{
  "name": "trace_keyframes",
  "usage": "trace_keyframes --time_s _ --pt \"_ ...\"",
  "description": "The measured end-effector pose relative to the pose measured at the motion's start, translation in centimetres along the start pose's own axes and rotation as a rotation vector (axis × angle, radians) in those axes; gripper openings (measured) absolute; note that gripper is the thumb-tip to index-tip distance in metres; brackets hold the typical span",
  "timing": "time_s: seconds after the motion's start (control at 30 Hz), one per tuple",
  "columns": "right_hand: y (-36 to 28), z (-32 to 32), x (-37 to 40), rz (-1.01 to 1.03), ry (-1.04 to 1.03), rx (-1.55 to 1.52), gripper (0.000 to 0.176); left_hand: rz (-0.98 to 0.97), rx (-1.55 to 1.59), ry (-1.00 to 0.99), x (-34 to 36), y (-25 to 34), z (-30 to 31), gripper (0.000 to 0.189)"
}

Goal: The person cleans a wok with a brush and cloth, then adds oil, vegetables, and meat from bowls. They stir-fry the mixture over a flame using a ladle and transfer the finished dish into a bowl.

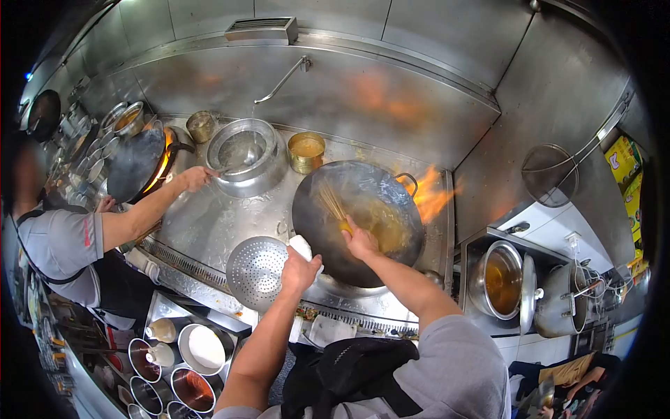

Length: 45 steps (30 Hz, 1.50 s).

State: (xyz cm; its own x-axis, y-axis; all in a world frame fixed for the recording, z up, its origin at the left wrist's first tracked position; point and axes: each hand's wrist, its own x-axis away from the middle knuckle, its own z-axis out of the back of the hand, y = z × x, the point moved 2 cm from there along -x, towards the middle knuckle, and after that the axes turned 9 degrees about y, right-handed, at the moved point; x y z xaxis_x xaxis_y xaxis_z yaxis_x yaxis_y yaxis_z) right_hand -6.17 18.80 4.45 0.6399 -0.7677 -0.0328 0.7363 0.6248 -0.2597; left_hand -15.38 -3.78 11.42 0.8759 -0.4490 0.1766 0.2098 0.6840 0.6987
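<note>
My right hand point(361, 239) is closed around a bamboo wok brush point(331, 200), its bristles pointing away from me inside a large dark wok point(314, 244). Cloudy yellowish liquid point(391, 227) lies in the wok, and steam blurs part of it. At the wok's near left rim, my left hand point(300, 271) grips a folded white cloth point(301, 246); whether a wok handle is under the cloth is hidden. Just left of that hand is a round perforated strainer point(255, 269), its handle not visible. Flames point(429, 199) rise beside the wok's far right handle point(408, 184).
A co-worker's hand point(197, 179) holds a ladle in a metal pot point(241, 183) under a tap point(283, 80). Another wok point(136, 167) stands over fire at left. A brass-coloured container point(306, 164) stands behind my wok. Seasoning tubs point(202, 347) sit lower left, a soup pot point(497, 279) right.
</note>
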Motion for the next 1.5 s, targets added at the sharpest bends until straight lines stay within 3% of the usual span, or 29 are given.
trace_keyframes --time_s 0.1,0.2,0.27,0.33,0.4,0.47,0.5,0.57,0.6,0.63,0.67,0.7,0.73,0.83,0.87,1.0,1.07,1.1,1.17,1.23,1.3,1.37,1.4,1.43,1.5 --pt "1.5 1.5 -1.3 0.057 -0.035 0.001 0.059 0.019 0.003 -0.053 -0.1 0.1 0.3 0.083" --pt "1.2 0.6 -4.0 -0.399 0.082 -0.226 0.057 0.019 0.001 -0.024 0.0 -0.1 0.1 0.084" --pt "-3.2 -3.0 -4.4 -0.373 0.211 -0.372 0.055 0.021 -0.004 -0.009 0.3 -0.2 0.0 0.081" --pt "-7.4 0.5 -0.2 -0.393 -0.078 -0.709 0.053 0.007 0.012 -0.003 -0.1 -0.7 -0.7 0.079" --pt "-4.2 0.9 3.0 -0.050 -0.219 -0.640 0.053 -0.008 0.033 -0.002 -0.1 -0.8 -0.6 0.077" --pt "3.8 0.1 5.4 0.249 -0.393 -0.504 0.054 -0.008 0.068 -0.019 0.3 -0.7 -0.1 0.077" --pt "2.5 9.7 8.7 0.024 -0.661 -0.335 0.055 -0.002 0.074 -0.022 0.3 -0.6 -0.2 0.077" --pt "10.7 11.4 7.3 -0.012 -0.841 -0.052 0.063 0.010 0.059 -0.028 0.1 -0.7 -0.3 0.077" --pt "13.0 13.4 5.5 0.074 -0.775 0.143 0.067 0.017 0.054 -0.025 0.2 -0.9 -0.4 0.077" --pt "16.8 12.2 1.5 0.385 -0.604 0.391 0.068 0.003 0.065 -0.015 0.1 -1.0 -0.5 0.078" --pt "17.2 13.8 -0.9 0.371 -0.365 0.523 0.062 -0.017 0.078 -0.003 -0.1 -1.0 -0.6 0.078" --pt "12.2 17.3 -2.7 0.193 -0.403 0.573 0.055 -0.018 0.072 0.005 -0.4 -1.0 -0.6 0.078" --pt "11.2 15.7 -5.3 0.149 -0.175 0.471 0.048 -0.017 0.091 -0.001 -0.5 -1.1 -0.8 0.079" --pt "5.6 6.6 -5.4 -0.018 -0.030 0.286 0.046 0.002 0.088 -0.010 -0.6 -0.6 -0.7 0.080" --pt "3.4 5.6 -2.3 -0.103 -0.148 0.107 0.054 0.016 0.068 -0.016 -0.3 -0.6 -0.7 0.081" --pt "1.9 3.1 3.8 -0.145 -0.097 -0.074 0.055 -0.041 0.176 0.070 0.8 -0.8 -0.6 0.077" --pt "2.4 4.0 5.6 0.040 -0.216 -0.088 0.053 -0.037 0.151 0.091 1.1 -0.9 -0.7 0.076" --pt "3.0 5.9 6.6 0.020 -0.212 -0.091 0.053 -0.044 0.175 0.099 1.0 -1.1 -1.0 0.076" --pt "4.9 11.2 9.3 0.204 -0.410 0.127 0.055 -0.062 0.151 0.089 1.1 -1.0 -1.0 0.076" --pt "7.6 15.8 9.3 0.190 -0.516 0.315 0.050 -0.064 0.136 0.105 0.8 -0.5 -0.8 0.076" --pt "12.3 16.6 5.0 0.217 -0.366 0.507 0.048 -0.060 0.101 0.074 0.7 -0.3 -0.7 0.075" --pt "13.1 15.3 -2.1 0.119 -0.132 0.447 0.046 -0.075 0.120 0.073 -0.1 -0.4 -0.8 0.077" --pt "12.7 11.5 -4.8 0.099 -0.099 0.379 0.045 -0.089 0.140 0.062 -0.2 -0.7 -1.0 0.078" --pt "10.8 7.7 -6.5 0.076 -0.071 0.308 0.044 -0.103 0.155 0.048 -0.2 -0.9 -1.0 0.080" --pt "3.9 4.6 -2.8 -0.143 -0.091 0.031 0.054 -0.037 0.101 0.015 0.2 -0.9 -0.5 0.083"
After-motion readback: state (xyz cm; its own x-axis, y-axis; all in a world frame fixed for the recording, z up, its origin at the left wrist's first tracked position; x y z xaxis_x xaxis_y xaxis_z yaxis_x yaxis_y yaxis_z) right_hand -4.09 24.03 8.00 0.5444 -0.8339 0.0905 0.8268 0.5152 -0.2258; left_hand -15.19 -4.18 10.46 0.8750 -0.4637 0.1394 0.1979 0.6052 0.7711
